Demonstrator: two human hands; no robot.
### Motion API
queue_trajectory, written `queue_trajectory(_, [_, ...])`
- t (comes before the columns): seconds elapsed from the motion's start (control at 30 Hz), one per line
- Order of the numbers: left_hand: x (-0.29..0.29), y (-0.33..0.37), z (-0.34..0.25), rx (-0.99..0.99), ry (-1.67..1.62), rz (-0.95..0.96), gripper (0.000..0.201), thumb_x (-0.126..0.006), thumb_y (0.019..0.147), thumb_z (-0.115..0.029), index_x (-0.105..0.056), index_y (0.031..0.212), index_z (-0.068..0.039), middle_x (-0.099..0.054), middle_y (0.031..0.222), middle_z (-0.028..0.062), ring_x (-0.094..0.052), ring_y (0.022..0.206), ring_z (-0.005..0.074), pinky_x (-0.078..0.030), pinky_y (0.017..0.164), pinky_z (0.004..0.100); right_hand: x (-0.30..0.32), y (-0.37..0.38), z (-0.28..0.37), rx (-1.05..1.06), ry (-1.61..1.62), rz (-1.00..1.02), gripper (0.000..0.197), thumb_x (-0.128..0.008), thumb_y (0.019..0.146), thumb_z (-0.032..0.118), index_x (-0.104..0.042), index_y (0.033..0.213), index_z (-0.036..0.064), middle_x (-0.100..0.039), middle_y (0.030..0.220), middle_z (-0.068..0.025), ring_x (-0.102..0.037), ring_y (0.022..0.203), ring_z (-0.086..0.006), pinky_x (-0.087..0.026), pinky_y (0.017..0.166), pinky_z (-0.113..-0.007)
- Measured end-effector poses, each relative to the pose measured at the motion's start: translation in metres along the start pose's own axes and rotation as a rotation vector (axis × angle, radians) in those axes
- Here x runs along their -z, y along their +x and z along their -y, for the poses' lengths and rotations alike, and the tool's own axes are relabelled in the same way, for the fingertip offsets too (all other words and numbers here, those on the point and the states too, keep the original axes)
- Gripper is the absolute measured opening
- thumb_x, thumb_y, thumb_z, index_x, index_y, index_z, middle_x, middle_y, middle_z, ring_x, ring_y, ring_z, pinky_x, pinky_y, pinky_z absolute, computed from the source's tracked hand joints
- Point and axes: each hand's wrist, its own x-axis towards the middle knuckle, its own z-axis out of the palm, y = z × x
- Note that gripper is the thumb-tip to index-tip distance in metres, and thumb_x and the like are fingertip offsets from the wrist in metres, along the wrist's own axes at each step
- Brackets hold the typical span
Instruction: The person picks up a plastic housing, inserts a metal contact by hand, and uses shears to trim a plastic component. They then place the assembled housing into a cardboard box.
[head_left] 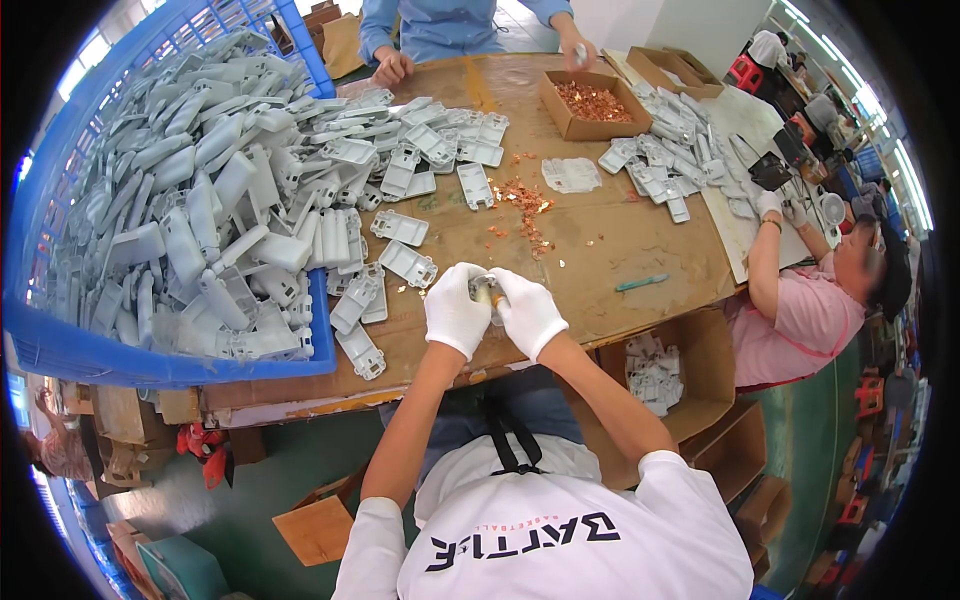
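My left hand point(456, 308), in a white glove, is closed around a pale grey plastic housing point(484, 287) at the table's near edge. From the other side my right hand point(531, 312), also gloved, has its fingers pressed against the same housing. A small copper-coloured spot shows between the fingertips; what it is, I cannot make out. Fingers hide most of the housing. Several similar loose housings point(407, 264) lie just left of my hands. Beyond my hands, small copper metal pieces point(527, 204) are scattered over the cardboard-covered table point(610, 235).
A blue crate point(150, 365) heaped with housings fills the left. Across the table stands a carton point(590, 127) of copper pieces near a co-worker in blue. A teal pen-like tool point(642, 283) lies right. Below it is an open carton point(705, 350); a co-worker in pink sits at right.
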Motion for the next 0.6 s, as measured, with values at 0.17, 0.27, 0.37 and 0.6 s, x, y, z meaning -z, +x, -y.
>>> queue_trajectory(0.17, [-0.002,0.003,0.007,0.008,-0.100,0.067,0.017,-0.067,0.078,-0.005,-0.064,0.094,-0.005,-0.065,0.087,0.0134,-0.066,0.081,0.0297,-0.052,0.072,0.0369,-0.005,-0.002,-0.002,-0.014,-0.021,-0.058,0.034,-0.054,0.080,0.001,-0.057,0.114,0.0027,-0.065,0.099,-0.0199,-0.063,0.091,-0.0379,-0.051,0.080,-0.044])
queue_trajectory(0.27, [0.020,0.014,0.010,-0.040,-0.136,0.062,0.034,-0.066,0.077,-0.001,-0.058,0.110,-0.003,-0.061,0.109,0.0153,-0.058,0.102,0.0345,-0.049,0.088,0.0379,0.029,0.027,-0.027,-0.083,0.060,-0.088,0.024,-0.053,0.081,0.009,-0.067,0.099,0.0016,-0.067,0.099,-0.0179,-0.066,0.090,-0.0327,-0.052,0.082,-0.037])
queue_trajectory(0.37, [0.051,0.031,0.043,-0.220,0.266,0.021,0.036,-0.060,0.076,0.003,-0.059,0.112,-0.005,-0.059,0.117,0.0135,-0.054,0.111,0.0326,-0.046,0.093,0.0393,0.102,0.079,-0.116,-0.234,-0.202,-0.306,0.022,-0.052,0.081,0.013,-0.069,0.094,0.0064,-0.069,0.092,-0.0135,-0.067,0.084,-0.0289,-0.053,0.076,-0.035])
queue_trajectory(0.6, [0.048,0.056,0.084,-0.517,0.641,0.107,0.007,-0.060,0.074,-0.009,-0.063,0.080,-0.011,-0.060,0.087,0.0061,-0.059,0.087,0.0257,-0.049,0.075,0.0387,0.172,0.133,-0.161,0.137,-0.602,-0.485,0.027,-0.062,0.077,0.005,-0.066,0.104,0.0091,-0.064,0.098,-0.0152,-0.061,0.094,-0.0355,-0.050,0.083,-0.042])
